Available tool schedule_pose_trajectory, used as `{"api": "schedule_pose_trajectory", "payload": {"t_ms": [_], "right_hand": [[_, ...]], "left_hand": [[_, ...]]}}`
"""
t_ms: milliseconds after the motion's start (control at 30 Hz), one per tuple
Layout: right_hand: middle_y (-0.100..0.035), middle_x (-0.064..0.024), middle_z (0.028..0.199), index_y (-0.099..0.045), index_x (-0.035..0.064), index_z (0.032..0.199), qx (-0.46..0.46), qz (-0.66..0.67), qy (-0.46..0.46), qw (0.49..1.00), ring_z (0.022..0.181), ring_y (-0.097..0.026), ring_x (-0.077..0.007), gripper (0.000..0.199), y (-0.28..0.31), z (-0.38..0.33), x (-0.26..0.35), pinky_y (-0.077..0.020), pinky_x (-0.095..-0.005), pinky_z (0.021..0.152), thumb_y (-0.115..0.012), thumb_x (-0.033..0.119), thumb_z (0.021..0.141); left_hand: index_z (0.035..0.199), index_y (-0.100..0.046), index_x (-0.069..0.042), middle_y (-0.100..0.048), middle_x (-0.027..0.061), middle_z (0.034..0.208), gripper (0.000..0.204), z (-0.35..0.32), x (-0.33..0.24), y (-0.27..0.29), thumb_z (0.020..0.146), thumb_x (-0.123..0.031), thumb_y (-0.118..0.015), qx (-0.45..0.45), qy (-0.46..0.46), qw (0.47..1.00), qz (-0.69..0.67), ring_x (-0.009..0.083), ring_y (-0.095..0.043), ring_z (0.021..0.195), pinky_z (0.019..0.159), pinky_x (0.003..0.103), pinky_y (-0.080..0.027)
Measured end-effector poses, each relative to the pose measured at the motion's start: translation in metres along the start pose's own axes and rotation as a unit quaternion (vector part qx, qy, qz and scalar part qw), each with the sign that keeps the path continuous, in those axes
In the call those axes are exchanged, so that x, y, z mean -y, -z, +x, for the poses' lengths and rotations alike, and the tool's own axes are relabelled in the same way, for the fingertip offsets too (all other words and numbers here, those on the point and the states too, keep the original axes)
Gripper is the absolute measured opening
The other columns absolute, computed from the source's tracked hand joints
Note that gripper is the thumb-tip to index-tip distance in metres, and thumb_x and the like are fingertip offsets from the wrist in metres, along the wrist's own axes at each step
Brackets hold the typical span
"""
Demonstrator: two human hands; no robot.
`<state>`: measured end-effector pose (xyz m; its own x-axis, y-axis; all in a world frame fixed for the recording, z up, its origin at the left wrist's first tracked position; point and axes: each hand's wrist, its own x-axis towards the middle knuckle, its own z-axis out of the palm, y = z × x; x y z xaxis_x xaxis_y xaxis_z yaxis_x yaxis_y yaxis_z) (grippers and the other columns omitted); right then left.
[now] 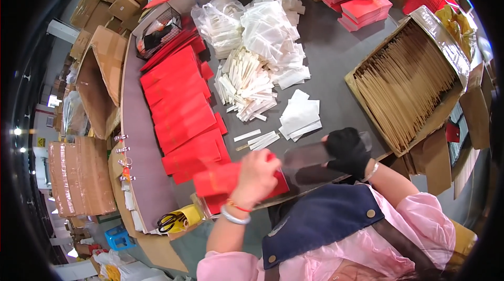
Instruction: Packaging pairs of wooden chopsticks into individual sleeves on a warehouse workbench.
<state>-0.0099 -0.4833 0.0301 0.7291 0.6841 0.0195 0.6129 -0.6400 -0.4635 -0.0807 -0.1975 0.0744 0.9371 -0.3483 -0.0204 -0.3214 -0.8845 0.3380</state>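
At the table's near edge my left hand, with a red string and a silver bangle at the wrist, is closed on a red envelope. More red paper lies under it. My right hand, in a black fingerless glove, grips a clear plastic sleeve, which is blurred by motion. Fanned red envelopes run up the left side of the table. Just beyond my hands lie white paper slips and a few narrow white strips.
A heap of white strips and clear-bagged white packets fills the table's middle. To the right stands an open carton packed with brown card. Red stacks sit at the back. A yellow holder with scissors hangs at the near left corner.
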Motion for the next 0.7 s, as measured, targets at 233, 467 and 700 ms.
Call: {"api": "schedule_pose_trajectory", "payload": {"t_ms": [233, 467, 700], "right_hand": [[-0.060, -0.0094, 0.106, -0.058, 0.0081, 0.114, 0.028, -0.050, -0.028, 0.998, 0.102, -0.056, -0.0276, 0.062, 0.006, -0.007, 0.011, -0.0337, -0.0443, 0.098, -0.078, 0.042, 0.066], [-0.061, -0.0087, 0.102, -0.060, 0.0089, 0.111, 0.058, -0.093, 0.003, 0.994, 0.097, -0.059, -0.0271, 0.063, 0.008, -0.003, 0.020, -0.0337, -0.0454, 0.096, -0.079, 0.045, 0.063], [-0.061, -0.0106, 0.104, -0.061, 0.0101, 0.106, 0.144, -0.045, 0.036, 0.988, 0.101, -0.059, -0.0273, 0.058, -0.020, 0.013, 0.032, -0.0351, -0.0448, 0.095, -0.072, 0.052, 0.068]], "left_hand": [[0.115, -0.063, -0.007, -0.050, 0.0161, 0.132, 0.052, -0.038, 0.018, -0.049, 0.070, -0.026, -0.079, -0.174, 0.222, 0.959, -0.021, 0.0389, -0.040, 0.127, 0.108, 0.054, -0.030], [0.134, -0.049, -0.004, -0.041, 0.0175, 0.140, 0.088, -0.048, -0.015, -0.103, 0.067, -0.052, -0.080, -0.148, 0.348, 0.920, -0.100, 0.0375, -0.031, 0.134, 0.111, 0.062, -0.011], [0.136, -0.045, -0.001, -0.045, 0.0178, 0.137, 0.091, -0.050, -0.014, -0.099, 0.066, -0.045, -0.083, -0.152, 0.335, 0.921, -0.130, 0.0337, -0.035, 0.132, 0.112, 0.058, -0.013]]}}
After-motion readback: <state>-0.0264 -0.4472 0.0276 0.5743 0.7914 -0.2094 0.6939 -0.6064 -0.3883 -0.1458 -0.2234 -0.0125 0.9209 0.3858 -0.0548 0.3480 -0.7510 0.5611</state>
